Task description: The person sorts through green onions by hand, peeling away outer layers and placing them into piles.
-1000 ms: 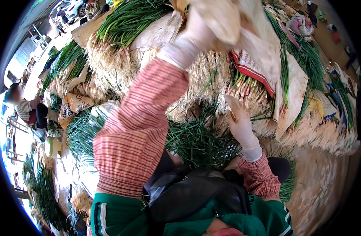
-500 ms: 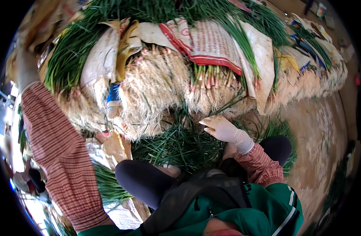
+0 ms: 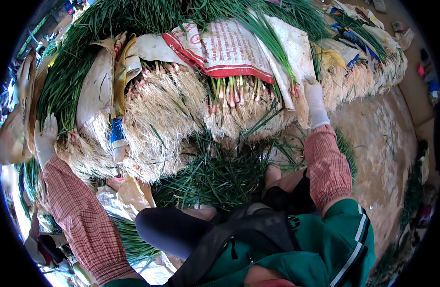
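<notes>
At the far left my left hand (image 3: pixel 46 137), in a white glove, has its fingers stretched out against green onions (image 3: pixel 62 98) at the end of the heap. Beside it a tan sack (image 3: pixel 20 112), blurred, hangs past the heap's edge. My right hand (image 3: pixel 315 99), also gloved, reaches to the right edge of a white sack sheet (image 3: pixel 293 45). Its fingers are curled there; what they grip, if anything, is hidden. A loose bunch of green onions (image 3: pixel 277 50) lies on that sheet, just left of this hand. Pale roots (image 3: pixel 165 112) face me along the heap.
A red-edged printed sack (image 3: pixel 236 50) covers the heap's middle. Cut green leaves (image 3: pixel 215 179) litter the floor between my legs. More sacks and rooted onions (image 3: pixel 368 76) extend right, beside a wet, muddy floor (image 3: pixel 380 134). A crumpled pale sack (image 3: pixel 126 193) lies by my left leg.
My right hand has gone from above my lap out to the sheet's right edge. My left hand has come down onto the onions. The tan sack has dropped from the upper left.
</notes>
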Motion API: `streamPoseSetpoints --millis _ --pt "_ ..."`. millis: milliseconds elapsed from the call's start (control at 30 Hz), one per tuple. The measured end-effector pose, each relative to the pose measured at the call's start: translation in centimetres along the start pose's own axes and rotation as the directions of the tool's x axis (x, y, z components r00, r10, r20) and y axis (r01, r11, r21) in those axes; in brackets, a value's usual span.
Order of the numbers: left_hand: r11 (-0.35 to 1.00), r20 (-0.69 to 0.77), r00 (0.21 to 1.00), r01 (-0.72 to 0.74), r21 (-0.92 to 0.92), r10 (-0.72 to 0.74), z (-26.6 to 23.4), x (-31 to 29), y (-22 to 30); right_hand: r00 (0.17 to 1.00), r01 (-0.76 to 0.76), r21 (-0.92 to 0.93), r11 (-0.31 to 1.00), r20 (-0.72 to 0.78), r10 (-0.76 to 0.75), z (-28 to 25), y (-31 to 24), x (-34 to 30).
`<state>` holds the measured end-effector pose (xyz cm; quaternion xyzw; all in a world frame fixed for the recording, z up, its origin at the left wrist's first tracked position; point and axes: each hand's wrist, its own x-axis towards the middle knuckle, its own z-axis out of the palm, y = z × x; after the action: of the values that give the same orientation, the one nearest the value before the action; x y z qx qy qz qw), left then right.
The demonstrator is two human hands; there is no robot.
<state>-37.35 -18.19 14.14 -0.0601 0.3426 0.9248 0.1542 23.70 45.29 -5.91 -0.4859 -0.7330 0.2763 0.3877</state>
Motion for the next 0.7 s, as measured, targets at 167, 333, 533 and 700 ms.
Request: streamPoseSetpoints --millis 167,333,533,700 --pt "0.984 0.039 0.999 0.018 0.175 -0.025 -3.8 1.3 1.8 0.985 -0.009 -0.625 0.78 0.131 0.116 5.6 1.3 1.3" --pt "0.934 -0.104 0.993 -0.014 0.358 0.055 -4.2 -2.4 1.2 0.969 0.034 -0.521 0.853 0.227 0.1 1.6 2.5 4.5" --pt "0.866 -0.126 0.989 -0.01 0.5 0.084 -5.8 -3.5 0.0 0.968 -0.187 -0.279 0.942 0.113 0.226 -3.9 4.1 4.6" --pt "0.772 -0.09 0.991 -0.017 0.636 0.097 -5.9 -3.8 -2.3 0.942 -0.328 0.093 0.94 0.114 0.317 -5.5 5.9 4.7"
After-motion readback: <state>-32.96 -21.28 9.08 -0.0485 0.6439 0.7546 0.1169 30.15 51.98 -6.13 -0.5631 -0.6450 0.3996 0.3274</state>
